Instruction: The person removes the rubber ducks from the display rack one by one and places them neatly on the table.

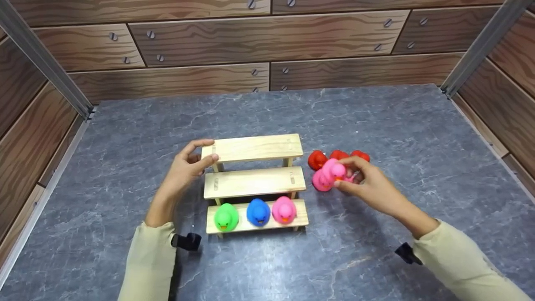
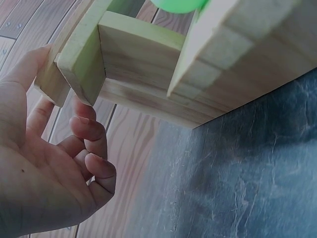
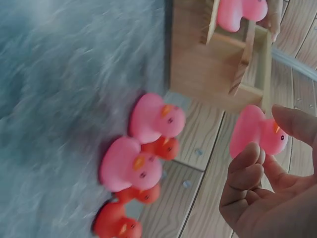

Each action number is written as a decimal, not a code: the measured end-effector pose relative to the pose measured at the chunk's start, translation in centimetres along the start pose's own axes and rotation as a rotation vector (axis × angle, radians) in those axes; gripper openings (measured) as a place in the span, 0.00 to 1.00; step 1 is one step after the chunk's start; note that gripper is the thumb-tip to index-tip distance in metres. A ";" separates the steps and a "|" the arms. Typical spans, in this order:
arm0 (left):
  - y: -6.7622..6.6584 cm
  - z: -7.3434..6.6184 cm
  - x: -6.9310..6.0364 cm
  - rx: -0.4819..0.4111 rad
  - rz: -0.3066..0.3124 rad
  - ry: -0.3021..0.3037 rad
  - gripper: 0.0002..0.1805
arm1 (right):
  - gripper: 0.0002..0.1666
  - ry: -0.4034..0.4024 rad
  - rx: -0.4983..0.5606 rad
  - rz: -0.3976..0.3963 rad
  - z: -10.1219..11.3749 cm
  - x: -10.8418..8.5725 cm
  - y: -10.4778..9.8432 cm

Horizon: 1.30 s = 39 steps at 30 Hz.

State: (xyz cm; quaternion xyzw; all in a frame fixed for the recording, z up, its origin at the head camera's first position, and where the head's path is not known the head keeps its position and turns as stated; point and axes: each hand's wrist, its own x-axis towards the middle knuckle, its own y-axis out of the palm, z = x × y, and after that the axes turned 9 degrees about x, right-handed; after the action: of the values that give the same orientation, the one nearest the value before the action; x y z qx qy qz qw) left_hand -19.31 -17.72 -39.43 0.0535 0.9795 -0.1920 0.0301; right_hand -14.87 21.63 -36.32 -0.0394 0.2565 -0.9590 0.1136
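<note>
A three-tiered wooden stand [image 1: 255, 182] stands in the middle of the table. My left hand [image 1: 183, 169] grips the left end of its top step, thumb on one side and forefinger on the other, as the left wrist view [image 2: 54, 163] also has it. On the bottom step sit a green rubber duck [image 1: 226, 217], a blue rubber duck [image 1: 258, 212] and a pink rubber duck [image 1: 284, 210], facing me. To the right of the stand, my right hand [image 1: 374, 186] pinches another pink rubber duck [image 3: 247, 130] between thumb and fingers, above the table.
Below the right hand two pink ducks [image 3: 148, 119] stand on the table, partly hidden in the head view. Behind them is a row of red ducks [image 1: 317, 160]. The grey marbled table [image 1: 146, 125] is bordered by wood-patterned walls [image 1: 267, 37] at the back and sides.
</note>
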 end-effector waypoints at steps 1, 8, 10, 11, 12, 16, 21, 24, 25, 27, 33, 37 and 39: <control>0.0 0.0 0.0 0.000 0.001 0.001 0.26 | 0.23 0.007 -0.002 -0.003 -0.2 -0.1 -0.3; 0.0 0.0 -0.1 0.007 0.004 0.008 0.26 | 0.24 0.050 -0.033 -0.028 -1.6 -0.5 -1.7; 0.0 0.1 -0.1 0.004 0.006 0.005 0.26 | 0.25 0.055 -0.049 -0.029 -2.1 -0.6 -2.0; 0.0 0.1 -0.1 0.003 0.006 0.004 0.26 | 0.25 0.057 -0.059 -0.032 -2.3 -0.6 -2.1; 0.0 0.1 -0.1 0.001 0.007 0.004 0.26 | 0.25 0.059 -0.067 -0.037 -2.6 -0.7 -2.2; 0.1 0.0 -0.1 -0.006 0.006 0.006 0.26 | 0.27 0.074 -0.089 -0.044 -3.4 -0.8 -2.7; 0.2 0.0 -0.1 -0.015 -0.002 0.002 0.26 | 0.28 0.092 -0.092 -0.048 -4.2 -0.9 -3.1; 0.1 0.0 -0.1 -0.014 -0.005 -0.001 0.26 | 0.29 0.106 -0.099 -0.051 -4.7 -0.9 -3.2; 0.1 -0.1 -0.1 -0.014 -0.007 -0.001 0.26 | 0.29 0.110 -0.097 -0.051 -4.8 -0.9 -3.2; 0.1 -0.1 -0.1 -0.014 -0.008 -0.001 0.26 | 0.29 0.115 -0.093 -0.054 -5.1 -0.9 -3.3; 0.1 0.0 -0.1 -0.017 0.002 0.002 0.26 | 0.29 0.132 -0.077 -0.066 -5.6 -0.9 -3.7; 0.1 0.0 -0.1 -0.017 0.003 -0.001 0.26 | 0.29 0.139 -0.074 -0.067 -6.0 -1.0 -3.9; 0.1 0.1 -0.1 -0.017 0.004 -0.003 0.27 | 0.29 0.141 -0.073 -0.064 -6.1 -1.1 -3.9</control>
State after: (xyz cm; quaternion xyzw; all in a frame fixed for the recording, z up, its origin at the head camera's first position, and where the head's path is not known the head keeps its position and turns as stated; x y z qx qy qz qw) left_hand -19.18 -17.69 -39.51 0.0550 0.9809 -0.1837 0.0323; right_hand -15.42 28.16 -39.66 0.0159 0.2974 -0.9525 0.0629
